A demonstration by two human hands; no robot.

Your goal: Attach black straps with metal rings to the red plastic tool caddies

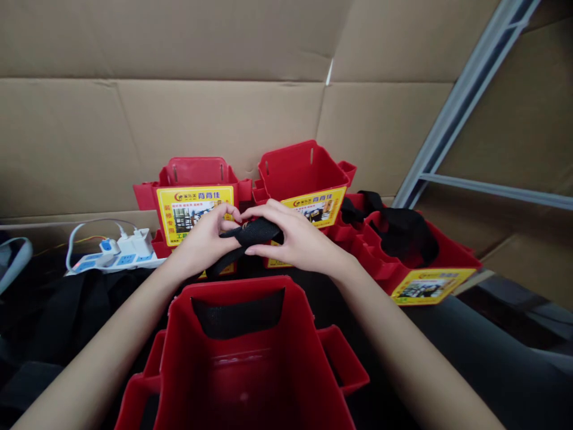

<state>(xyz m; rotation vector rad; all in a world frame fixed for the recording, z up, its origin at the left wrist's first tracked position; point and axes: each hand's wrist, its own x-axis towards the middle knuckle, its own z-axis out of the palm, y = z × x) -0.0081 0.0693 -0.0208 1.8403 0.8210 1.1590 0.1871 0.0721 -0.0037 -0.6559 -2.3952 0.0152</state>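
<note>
Just beyond a red plastic tool box (244,382), a black webbing strap (257,232) is gripped by both my hands. My left hand (208,239) pinches it from the left side. On the right, my right hand (290,233) has fingers and thumb closed around the strap. The box stands open side up in front of me, with small side pockets. A black band (237,313) runs across the inside of its far wall, through slots. How the strap ends join between my fingers is hidden.
Behind my hands stand red boxes with yellow labels, one at left (194,173), one at centre (304,167). Another red box (447,248) at right holds black straps. A white power strip (120,260) and black straps (85,304) lie left. Cardboard (215,119) lines the back.
</note>
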